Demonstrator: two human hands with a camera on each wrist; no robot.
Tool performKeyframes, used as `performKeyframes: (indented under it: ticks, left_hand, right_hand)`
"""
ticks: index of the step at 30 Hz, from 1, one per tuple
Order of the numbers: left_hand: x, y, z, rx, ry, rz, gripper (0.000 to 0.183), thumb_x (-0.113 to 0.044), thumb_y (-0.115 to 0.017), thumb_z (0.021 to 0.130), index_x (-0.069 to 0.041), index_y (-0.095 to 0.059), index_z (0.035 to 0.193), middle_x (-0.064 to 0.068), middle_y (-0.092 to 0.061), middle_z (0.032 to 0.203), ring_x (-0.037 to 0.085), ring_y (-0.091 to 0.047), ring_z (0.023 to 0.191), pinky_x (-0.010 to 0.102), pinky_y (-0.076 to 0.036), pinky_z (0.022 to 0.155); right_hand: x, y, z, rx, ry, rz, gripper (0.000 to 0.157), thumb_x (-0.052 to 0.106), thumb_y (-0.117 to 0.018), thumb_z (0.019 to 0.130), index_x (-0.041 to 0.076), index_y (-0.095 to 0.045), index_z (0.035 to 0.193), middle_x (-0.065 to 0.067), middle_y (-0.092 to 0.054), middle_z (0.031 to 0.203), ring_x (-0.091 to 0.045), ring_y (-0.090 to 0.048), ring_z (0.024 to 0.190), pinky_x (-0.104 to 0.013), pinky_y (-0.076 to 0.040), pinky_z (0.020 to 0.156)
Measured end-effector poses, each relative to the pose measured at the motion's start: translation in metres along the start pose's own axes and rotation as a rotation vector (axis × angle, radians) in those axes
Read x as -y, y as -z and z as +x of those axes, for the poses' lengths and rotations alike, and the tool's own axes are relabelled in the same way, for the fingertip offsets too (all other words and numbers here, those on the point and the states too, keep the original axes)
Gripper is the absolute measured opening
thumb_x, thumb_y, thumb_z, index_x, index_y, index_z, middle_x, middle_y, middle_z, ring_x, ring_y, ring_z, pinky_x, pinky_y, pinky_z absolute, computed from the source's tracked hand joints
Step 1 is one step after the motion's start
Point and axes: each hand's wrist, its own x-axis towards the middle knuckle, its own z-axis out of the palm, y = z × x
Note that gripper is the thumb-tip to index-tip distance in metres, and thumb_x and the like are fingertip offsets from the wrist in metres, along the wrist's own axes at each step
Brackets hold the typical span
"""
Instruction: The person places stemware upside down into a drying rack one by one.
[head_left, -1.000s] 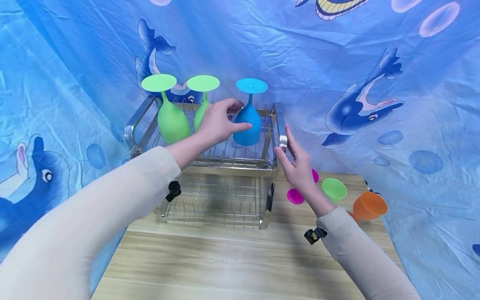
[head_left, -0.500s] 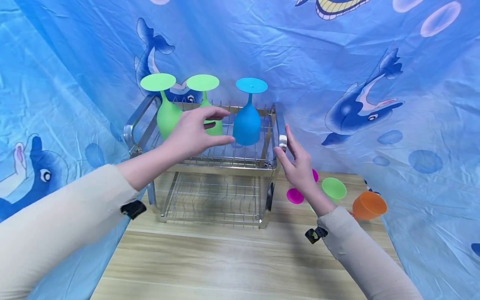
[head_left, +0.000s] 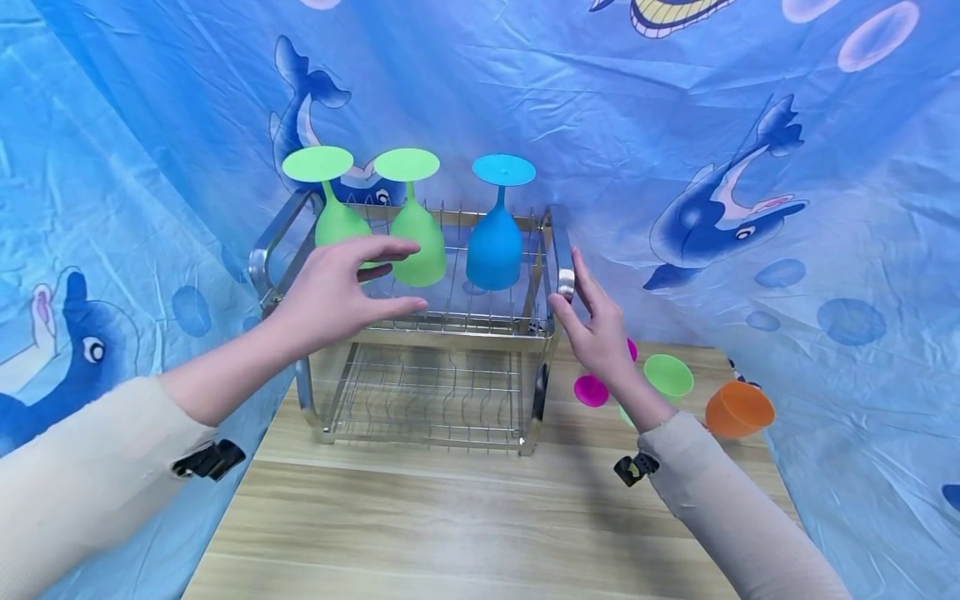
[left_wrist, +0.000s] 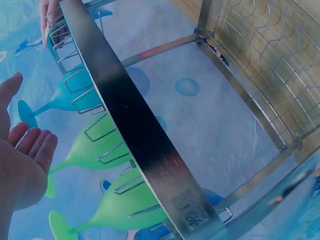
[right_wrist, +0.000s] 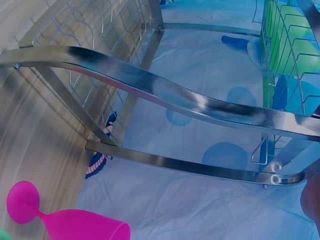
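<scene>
A two-tier metal dish rack [head_left: 450, 340] carries three goblets upside down on its upper tier. Two are green, the left green goblet [head_left: 339, 223] and the middle green goblet [head_left: 420, 254]; on the right stands a blue goblet [head_left: 495, 252]. My left hand [head_left: 333, 287] is in front of the green goblets, thumb and fingers spread apart with nothing between them. It partly covers the left green goblet's bowl in the head view. At the rack's right end my right hand [head_left: 597, 333] holds the side frame between thumb and fingers.
On the wooden table [head_left: 450, 525] right of the rack lie a magenta goblet [right_wrist: 85, 222], an upward-facing green cup [head_left: 667, 376] and an orange goblet [head_left: 738, 410]. The right forearm partly hides these. A blue dolphin-print cloth [head_left: 637, 167] hangs behind and at both sides.
My left hand has let go of the blue goblet and drawn back to the left and down, past the middle green goblet. The right hand stays on the rack.
</scene>
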Motion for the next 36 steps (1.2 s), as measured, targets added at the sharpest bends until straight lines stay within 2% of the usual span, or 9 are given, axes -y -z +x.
performKeyframes:
  ticks: [4, 7, 10, 11, 14, 24, 27, 32, 36]
  left_hand:
    - [0.002, -0.003, -0.018, -0.023, -0.056, 0.058, 0.064, -0.027, -0.095, 0.084, -0.013, -0.07, 0.141, 0.007, -0.071, 0.137, 0.028, -0.069, 0.125, 0.044, -0.06, 0.103]
    - [0.006, -0.007, -0.035, -0.044, -0.119, 0.105, 0.066, -0.026, -0.097, 0.082, -0.013, -0.07, 0.14, 0.007, -0.071, 0.138, 0.028, -0.07, 0.123, 0.046, -0.061, 0.1]
    - [0.01, -0.014, -0.053, -0.062, -0.169, 0.124, 0.069, -0.026, -0.098, 0.078, -0.014, -0.07, 0.14, 0.005, -0.071, 0.139, 0.027, -0.069, 0.124, 0.05, -0.062, 0.097]
    - [0.012, -0.016, -0.058, -0.067, -0.179, 0.131, 0.07, -0.027, -0.099, 0.077, -0.015, -0.07, 0.14, 0.004, -0.071, 0.139, 0.027, -0.069, 0.124, 0.05, -0.062, 0.096]
    - [0.017, -0.025, -0.073, -0.082, -0.197, 0.135, 0.073, -0.027, -0.1, 0.074, -0.016, -0.071, 0.14, 0.003, -0.072, 0.139, 0.028, -0.07, 0.124, 0.054, -0.062, 0.095]
    - [0.043, -0.064, -0.105, -0.08, -0.156, 0.093, 0.075, -0.028, -0.101, 0.07, -0.017, -0.071, 0.138, 0.003, -0.072, 0.139, 0.031, -0.071, 0.122, 0.058, -0.061, 0.095]
    - [0.053, -0.078, -0.113, -0.074, -0.105, 0.078, 0.075, -0.029, -0.102, 0.071, -0.019, -0.072, 0.139, 0.001, -0.072, 0.139, 0.029, -0.07, 0.124, 0.055, -0.062, 0.095]
    - [0.069, -0.099, -0.122, -0.074, -0.015, 0.028, 0.073, -0.028, -0.101, 0.074, -0.018, -0.07, 0.14, 0.0, -0.071, 0.139, 0.027, -0.072, 0.121, 0.046, -0.063, 0.094]
    - [0.081, -0.115, -0.126, -0.065, 0.039, -0.048, 0.071, -0.025, -0.099, 0.077, -0.012, -0.07, 0.14, 0.004, -0.072, 0.138, 0.03, -0.072, 0.119, 0.039, -0.061, 0.098]
  right_hand:
    - [0.004, 0.006, -0.007, 0.0, -0.042, -0.028, 0.071, -0.002, -0.067, 0.103, 0.001, -0.032, 0.165, -0.014, -0.034, 0.171, -0.031, -0.043, 0.153, -0.02, -0.034, 0.123]
    - [0.008, 0.014, -0.015, -0.006, -0.058, -0.042, 0.071, -0.007, -0.067, 0.1, -0.008, -0.032, 0.162, -0.024, -0.035, 0.167, -0.041, -0.043, 0.151, -0.005, -0.05, 0.094]
    - [0.005, 0.023, -0.024, -0.01, -0.049, -0.057, 0.072, -0.011, -0.069, 0.097, -0.013, -0.033, 0.159, -0.029, -0.037, 0.164, -0.048, -0.044, 0.148, -0.004, -0.05, 0.091]
    - [0.002, 0.027, -0.027, -0.012, -0.045, -0.064, 0.073, -0.012, -0.07, 0.096, -0.012, -0.034, 0.159, -0.029, -0.038, 0.164, -0.048, -0.044, 0.148, -0.005, -0.05, 0.092]
    - [-0.01, 0.038, -0.037, -0.018, -0.055, -0.116, 0.077, -0.009, -0.074, 0.094, -0.004, -0.038, 0.162, -0.023, -0.042, 0.164, -0.042, -0.047, 0.148, -0.014, -0.036, 0.119]
    - [-0.033, 0.072, -0.068, -0.004, -0.173, -0.171, 0.082, 0.005, -0.08, 0.095, 0.006, -0.039, 0.165, -0.015, -0.043, 0.168, -0.036, -0.042, 0.153, -0.015, -0.033, 0.121]
    - [-0.038, 0.082, -0.079, 0.023, -0.275, -0.22, 0.086, 0.017, -0.081, 0.097, 0.013, -0.033, 0.168, -0.012, -0.039, 0.17, -0.036, -0.039, 0.155, -0.026, -0.034, 0.126]
    - [-0.045, 0.097, -0.1, 0.037, -0.407, -0.296, 0.095, 0.031, -0.082, 0.096, 0.017, -0.025, 0.171, -0.014, -0.033, 0.173, -0.043, -0.033, 0.156, -0.068, -0.031, 0.124]
    - [-0.051, 0.107, -0.119, 0.005, -0.467, -0.339, 0.1, 0.034, -0.084, 0.094, 0.015, -0.023, 0.172, -0.018, -0.033, 0.172, -0.048, -0.032, 0.155, -0.076, -0.028, 0.12]
